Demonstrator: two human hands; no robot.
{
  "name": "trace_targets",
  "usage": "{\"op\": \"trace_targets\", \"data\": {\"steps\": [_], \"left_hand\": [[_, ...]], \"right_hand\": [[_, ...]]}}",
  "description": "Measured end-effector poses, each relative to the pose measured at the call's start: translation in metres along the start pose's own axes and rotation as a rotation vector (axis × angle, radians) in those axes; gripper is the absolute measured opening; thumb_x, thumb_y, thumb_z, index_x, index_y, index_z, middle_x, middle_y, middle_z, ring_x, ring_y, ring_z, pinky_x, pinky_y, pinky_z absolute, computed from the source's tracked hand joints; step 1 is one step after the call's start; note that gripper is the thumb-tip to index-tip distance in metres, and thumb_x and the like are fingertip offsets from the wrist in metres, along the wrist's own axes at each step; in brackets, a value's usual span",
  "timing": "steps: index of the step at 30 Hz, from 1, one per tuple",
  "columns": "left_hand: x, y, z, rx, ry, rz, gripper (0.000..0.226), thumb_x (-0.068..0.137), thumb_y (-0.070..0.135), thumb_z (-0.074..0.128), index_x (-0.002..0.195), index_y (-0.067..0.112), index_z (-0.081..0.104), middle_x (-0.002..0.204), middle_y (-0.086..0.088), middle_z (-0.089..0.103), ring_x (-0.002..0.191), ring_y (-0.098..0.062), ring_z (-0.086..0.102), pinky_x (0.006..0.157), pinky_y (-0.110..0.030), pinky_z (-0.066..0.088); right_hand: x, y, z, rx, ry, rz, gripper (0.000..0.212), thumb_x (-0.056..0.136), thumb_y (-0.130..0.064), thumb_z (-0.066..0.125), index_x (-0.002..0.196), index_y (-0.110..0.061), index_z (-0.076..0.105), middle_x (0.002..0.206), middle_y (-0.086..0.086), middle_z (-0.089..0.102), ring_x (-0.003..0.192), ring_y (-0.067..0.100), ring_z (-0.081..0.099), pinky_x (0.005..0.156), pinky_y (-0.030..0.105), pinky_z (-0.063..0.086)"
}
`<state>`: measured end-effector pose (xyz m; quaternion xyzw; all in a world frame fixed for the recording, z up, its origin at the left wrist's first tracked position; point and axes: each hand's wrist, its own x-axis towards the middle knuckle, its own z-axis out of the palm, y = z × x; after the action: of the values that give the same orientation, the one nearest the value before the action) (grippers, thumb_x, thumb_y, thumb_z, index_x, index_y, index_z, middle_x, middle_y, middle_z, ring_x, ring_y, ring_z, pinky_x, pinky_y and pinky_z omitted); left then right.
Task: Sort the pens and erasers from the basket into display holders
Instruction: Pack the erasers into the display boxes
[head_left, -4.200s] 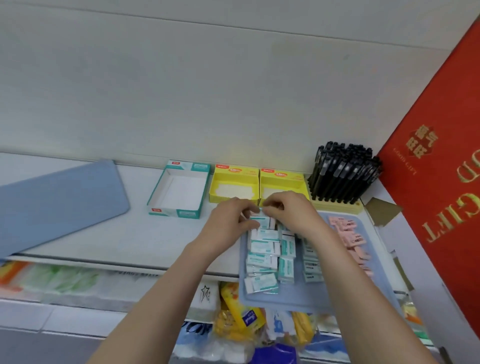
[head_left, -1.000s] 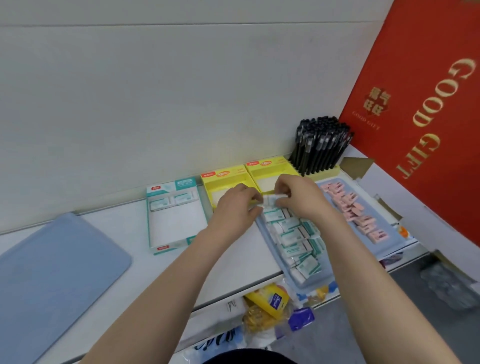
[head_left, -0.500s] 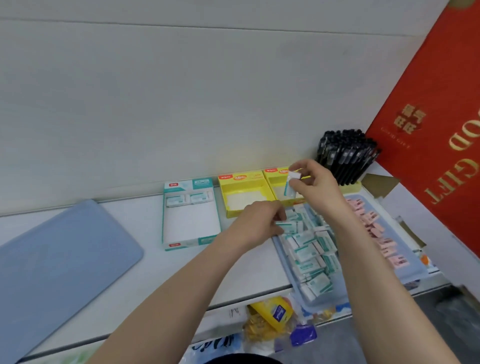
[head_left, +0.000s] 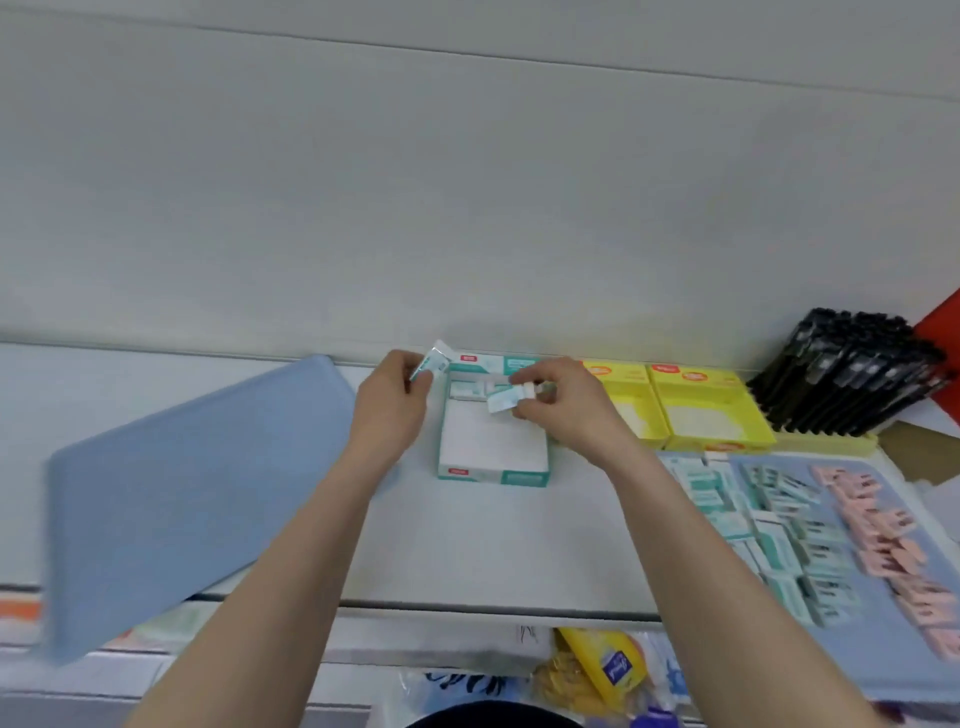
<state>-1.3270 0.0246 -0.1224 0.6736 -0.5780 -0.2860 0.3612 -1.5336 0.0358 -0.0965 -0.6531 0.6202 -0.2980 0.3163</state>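
Observation:
A teal-and-white display box (head_left: 493, 470) stands on the white shelf, with a couple of teal erasers lying at its back. My left hand (head_left: 395, 400) holds a teal-sleeved eraser (head_left: 434, 361) above the box's back left corner. My right hand (head_left: 558, 402) pinches another teal eraser (head_left: 503, 400) over the back of the box. At the right lies a blue tray (head_left: 914, 670) holding several teal erasers (head_left: 769, 535) and pink erasers (head_left: 883, 530). Two yellow display boxes (head_left: 696, 415) stand beside the teal one. Black pens (head_left: 852, 379) fill a holder at the far right.
A blue lid or tray (head_left: 171, 499) lies tilted on the shelf at the left, overhanging the front edge. The white wall rises right behind the boxes. A red sign (head_left: 943, 332) stands at the far right. Packaged goods, one yellow (head_left: 602, 667), sit below the shelf.
Both hands left the blue tray and moved left to the teal display box, each carrying a teal eraser. The view swung left with them.

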Motion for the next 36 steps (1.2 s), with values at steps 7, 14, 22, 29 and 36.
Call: {"op": "trace_targets", "data": {"steps": [7,14,22,29,36], "left_hand": [[-0.009,-0.01,-0.007,-0.207,-0.061,-0.052,0.012,0.097,0.014,0.049,0.106,0.014,0.056,0.098,0.006,0.064,0.079,-0.008,0.071,0.083,-0.036,0.057],[-0.01,-0.007,-0.01,-0.272,-0.147,-0.076,0.013,0.097,0.011,0.05,0.106,0.012,0.059,0.101,0.001,0.063,0.078,-0.013,0.072,0.076,-0.031,0.06],[0.001,0.004,-0.004,0.115,-0.22,0.223,0.026,0.096,0.02,0.054,0.12,0.022,0.065,0.11,-0.001,0.067,0.098,-0.02,0.06,0.09,-0.035,0.045],[0.009,0.013,0.022,0.403,-0.192,0.452,0.035,0.085,0.023,0.069,0.12,0.026,0.064,0.118,-0.001,0.058,0.112,-0.025,0.045,0.094,-0.027,0.034],[0.009,0.003,0.033,0.533,-0.18,0.442,0.029,0.09,0.023,0.065,0.118,0.025,0.069,0.118,-0.001,0.054,0.112,-0.023,0.041,0.094,-0.03,0.041]], "right_hand": [[0.012,-0.004,0.037,-0.204,-0.037,-0.05,0.022,0.083,-0.014,0.072,0.105,-0.016,0.07,0.1,-0.001,0.066,0.083,0.014,0.063,0.065,0.007,0.04],[0.015,0.0,0.061,-0.565,0.004,-0.146,0.023,0.092,-0.023,0.063,0.113,-0.02,0.071,0.116,0.003,0.057,0.105,0.024,0.057,0.079,0.027,0.037],[0.009,-0.02,0.024,0.2,-0.026,-0.135,0.027,0.088,-0.007,0.065,0.106,-0.027,0.068,0.092,-0.005,0.066,0.077,0.009,0.061,0.072,0.019,0.049],[0.009,-0.006,-0.011,-0.306,0.095,-0.027,0.02,0.083,-0.012,0.069,0.101,-0.018,0.076,0.085,-0.005,0.061,0.08,0.016,0.063,0.081,0.028,0.047],[0.007,-0.001,0.003,-0.502,-0.019,-0.11,0.024,0.083,-0.016,0.071,0.107,-0.017,0.073,0.102,0.004,0.06,0.098,0.022,0.058,0.078,0.027,0.039]]}}
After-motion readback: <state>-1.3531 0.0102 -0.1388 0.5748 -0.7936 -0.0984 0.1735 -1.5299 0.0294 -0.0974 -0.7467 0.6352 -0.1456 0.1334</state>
